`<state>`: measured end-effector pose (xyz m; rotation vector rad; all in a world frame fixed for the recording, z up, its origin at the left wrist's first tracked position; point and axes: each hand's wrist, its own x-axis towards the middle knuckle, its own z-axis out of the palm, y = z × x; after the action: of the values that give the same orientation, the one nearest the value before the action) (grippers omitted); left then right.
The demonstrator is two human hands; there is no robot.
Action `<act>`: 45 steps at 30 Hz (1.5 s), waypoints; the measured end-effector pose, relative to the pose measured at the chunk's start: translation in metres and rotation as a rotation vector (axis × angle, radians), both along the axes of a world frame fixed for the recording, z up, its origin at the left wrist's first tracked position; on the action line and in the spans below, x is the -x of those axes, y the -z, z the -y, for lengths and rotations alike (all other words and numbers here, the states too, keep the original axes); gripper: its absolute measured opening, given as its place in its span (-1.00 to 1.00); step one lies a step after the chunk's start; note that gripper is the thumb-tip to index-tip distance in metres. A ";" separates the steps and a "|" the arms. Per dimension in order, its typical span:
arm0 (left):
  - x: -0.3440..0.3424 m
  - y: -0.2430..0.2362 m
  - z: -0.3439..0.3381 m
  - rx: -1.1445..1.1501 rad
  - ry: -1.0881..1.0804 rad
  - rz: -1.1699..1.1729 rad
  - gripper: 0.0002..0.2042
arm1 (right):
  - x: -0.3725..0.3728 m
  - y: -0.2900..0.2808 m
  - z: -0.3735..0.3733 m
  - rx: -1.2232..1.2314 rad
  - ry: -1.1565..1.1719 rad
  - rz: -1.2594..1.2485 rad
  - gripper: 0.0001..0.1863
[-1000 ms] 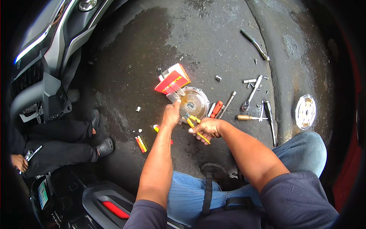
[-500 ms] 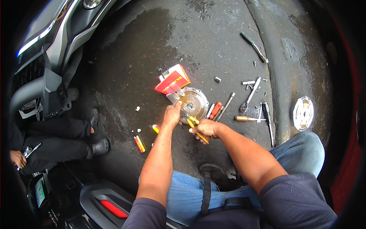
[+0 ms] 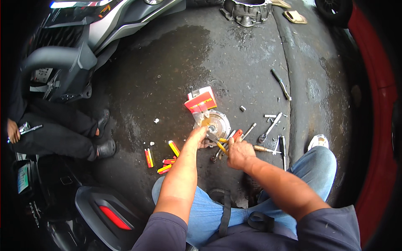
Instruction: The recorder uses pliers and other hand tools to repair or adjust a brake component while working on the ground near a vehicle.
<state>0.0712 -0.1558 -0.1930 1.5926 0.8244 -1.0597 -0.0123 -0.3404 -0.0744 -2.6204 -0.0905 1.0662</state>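
Observation:
My left hand is closed on a clear plastic packet with an amber tint, over the left part of a toothed metal disc lying on the ground. My right hand grips yellow-handled pliers. Their jaws point at the left hand's fingers; whether they bite on anything is too small to tell. Just beyond the disc stands an open red and white box. Partly hidden by my right hand, a red-handled screwdriver lies beside the disc.
Several red and yellow small boxes lie left of my forearm. To the right are a ratchet, a wooden-handled screwdriver and a green-handled tool. A metal casing stands at the far end. At left, a person's hand holds a metal tool.
The view has shifted, bringing the far metal casing into sight. My right hand has turned over the pliers, and their jaws now reach the left hand's fingertips.

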 end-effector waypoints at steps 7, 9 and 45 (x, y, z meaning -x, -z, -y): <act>0.003 -0.007 0.003 0.187 0.020 -0.106 -0.77 | -0.040 -0.079 0.058 0.295 -0.490 0.096 -0.54; 0.012 -0.019 0.013 0.168 0.020 -0.065 -0.78 | -0.070 -0.093 0.089 0.277 -0.486 0.021 -0.55; 0.035 -0.049 0.006 -0.495 0.136 0.752 -0.70 | -0.159 0.023 -0.040 -0.414 -0.410 0.140 -0.64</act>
<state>0.0365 -0.1617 -0.1444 2.2743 0.4703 -0.2706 0.1470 -0.3001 -0.0974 -2.3369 -0.8176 0.8601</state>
